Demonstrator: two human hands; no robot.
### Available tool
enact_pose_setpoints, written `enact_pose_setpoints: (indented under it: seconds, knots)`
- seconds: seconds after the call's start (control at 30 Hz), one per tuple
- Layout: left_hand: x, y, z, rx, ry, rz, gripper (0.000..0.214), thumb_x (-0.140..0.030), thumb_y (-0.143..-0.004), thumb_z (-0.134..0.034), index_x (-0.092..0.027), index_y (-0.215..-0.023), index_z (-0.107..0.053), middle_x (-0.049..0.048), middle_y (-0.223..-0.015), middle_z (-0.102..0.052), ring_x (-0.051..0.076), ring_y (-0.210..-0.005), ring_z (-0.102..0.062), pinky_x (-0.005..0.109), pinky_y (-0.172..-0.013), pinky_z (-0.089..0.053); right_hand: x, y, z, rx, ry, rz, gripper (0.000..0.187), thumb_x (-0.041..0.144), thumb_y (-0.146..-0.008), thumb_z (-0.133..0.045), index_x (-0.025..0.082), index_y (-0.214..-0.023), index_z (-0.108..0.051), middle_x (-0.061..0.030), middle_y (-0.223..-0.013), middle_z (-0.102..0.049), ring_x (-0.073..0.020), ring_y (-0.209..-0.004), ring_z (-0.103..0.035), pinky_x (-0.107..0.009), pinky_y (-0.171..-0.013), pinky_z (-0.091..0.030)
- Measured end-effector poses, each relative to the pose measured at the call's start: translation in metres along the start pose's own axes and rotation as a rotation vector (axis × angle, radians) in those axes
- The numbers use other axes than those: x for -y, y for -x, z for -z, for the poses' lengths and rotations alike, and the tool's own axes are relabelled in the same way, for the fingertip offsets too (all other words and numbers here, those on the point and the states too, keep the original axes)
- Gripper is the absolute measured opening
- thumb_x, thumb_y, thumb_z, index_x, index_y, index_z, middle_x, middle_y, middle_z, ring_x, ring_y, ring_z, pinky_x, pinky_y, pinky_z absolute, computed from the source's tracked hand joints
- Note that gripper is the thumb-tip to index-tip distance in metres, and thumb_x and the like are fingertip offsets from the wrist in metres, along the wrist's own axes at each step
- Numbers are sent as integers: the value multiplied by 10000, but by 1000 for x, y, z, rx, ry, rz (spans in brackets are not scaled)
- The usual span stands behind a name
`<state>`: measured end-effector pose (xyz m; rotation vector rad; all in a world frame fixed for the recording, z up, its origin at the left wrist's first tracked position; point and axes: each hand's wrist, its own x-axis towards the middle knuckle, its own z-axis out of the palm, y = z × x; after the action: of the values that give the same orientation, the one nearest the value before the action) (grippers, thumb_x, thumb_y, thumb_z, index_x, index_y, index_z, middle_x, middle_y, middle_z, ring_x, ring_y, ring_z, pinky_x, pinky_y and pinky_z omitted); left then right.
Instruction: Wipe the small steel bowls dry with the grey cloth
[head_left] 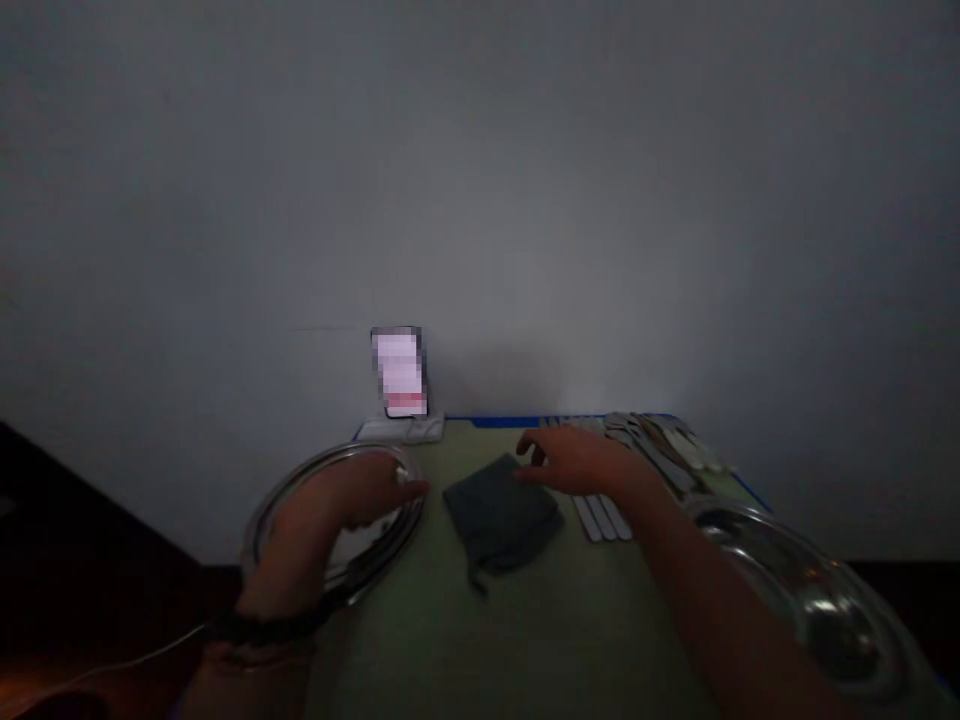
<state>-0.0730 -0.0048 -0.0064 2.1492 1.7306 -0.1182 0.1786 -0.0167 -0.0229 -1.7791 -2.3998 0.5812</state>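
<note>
My left hand point(352, 495) hangs over a round shiny metal plate point(259, 525) on the left. Its thumb points right, apart from the fingers, which are partly hidden; nothing shows in its grasp. A dark grey-green piece of cloth point(502, 515), folded or pouch-like with a short tail at its near side, lies in the middle of the table. At its far right corner hovers my right hand point(570, 460), fingers curved and apart, holding nothing visible. Whether it touches the cloth I cannot tell. Cutlery with pale handles point(604, 518) lies partly hidden under my right wrist.
More cutlery point(660, 455) lies at the back right of the pale green tabletop point(480, 640). A second shiny metal dish point(832, 620) stands at the right edge, beyond my right forearm. A lit phone point(401, 375) leans on the wall behind white items point(386, 430).
</note>
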Motion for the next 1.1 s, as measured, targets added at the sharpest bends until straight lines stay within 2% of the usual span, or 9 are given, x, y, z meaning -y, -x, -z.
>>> enact_pose_setpoints:
  seconds: [0.13,0.3,0.43,0.57,0.67,0.77,0.9,1.0,1.1]
  knots:
    - [-7,-2,-9,87,25,-44,285,-318,-648,-534,-216,-395,-451,61,-440,-561,197,-412,-533,307,-446,-366,7,-22,-24,107,-15,41,440,391,-812,-578,144,-1175,-616,-154,-1152,-664,-280,-1012,-634,-368,-833,-479]
    - [-7,18,6,-128,-62,-114,133,-255,-651,-517,-208,-567,-608,68,-585,-640,195,-503,-548,305,-504,-340,2,-31,-33,138,-77,99,404,415,-827,-561,151,-1121,-645,-156,-1139,-670,-285,-1008,-639,-384,-840,-485]
    - [-10,34,16,-382,-134,-14,221,-405,-723,-557,-239,-738,-702,82,-699,-691,214,-555,-570,328,-566,-355,12,-29,-24,148,-652,75,569,577,-910,-334,138,-1191,-563,-156,-989,-709,-205,-745,-688,-335,-670,-539]
    - [-24,33,17,-452,6,-228,214,-425,-757,-590,-297,-815,-751,53,-719,-715,224,-589,-597,345,-632,-392,24,-21,-11,109,-1212,63,713,689,-880,-158,197,-1309,-446,-150,-1003,-708,-200,-671,-689,-319,-542,-541]
    - [-34,24,18,-409,139,-486,193,-386,-782,-608,-321,-889,-755,32,-916,-741,262,-830,-647,376,-783,-433,22,-19,-3,6,-1302,50,580,622,-896,-258,222,-1232,-510,-123,-956,-718,-188,-628,-680,-299,-511,-533]
    - [-38,11,18,-485,253,-619,297,-436,-775,-625,-312,-1029,-717,19,-1259,-630,294,-1232,-481,440,-1047,-299,14,-21,2,-150,-1322,-16,413,424,-896,-334,170,-1123,-568,-112,-841,-720,-177,-594,-666,-290,-521,-539]
    - [-32,-8,16,-764,443,-366,592,-455,-819,-542,-195,-1347,-474,112,-1484,-380,304,-1383,-271,466,-1120,-188,6,-23,5,-300,-1378,-37,344,325,-860,-346,139,-1005,-597,-86,-720,-696,-182,-600,-658,-303,-550,-556]
    - [-25,-17,14,-655,735,-184,730,-378,-794,-549,-167,-1443,-288,148,-1311,-549,299,-1149,-546,448,-979,-409,5,-23,5,-264,-1373,30,374,347,-878,-318,147,-1023,-598,-89,-742,-697,-188,-644,-666,-317,-579,-562]
    - [-21,-21,15,-511,1055,-160,695,-175,-672,-526,-203,-1360,-430,54,-971,-687,211,-726,-647,337,-656,-527,0,-28,2,-184,-1154,70,494,423,-932,-200,154,-1148,-554,-129,-972,-702,-193,-786,-682,-329,-659,-563]
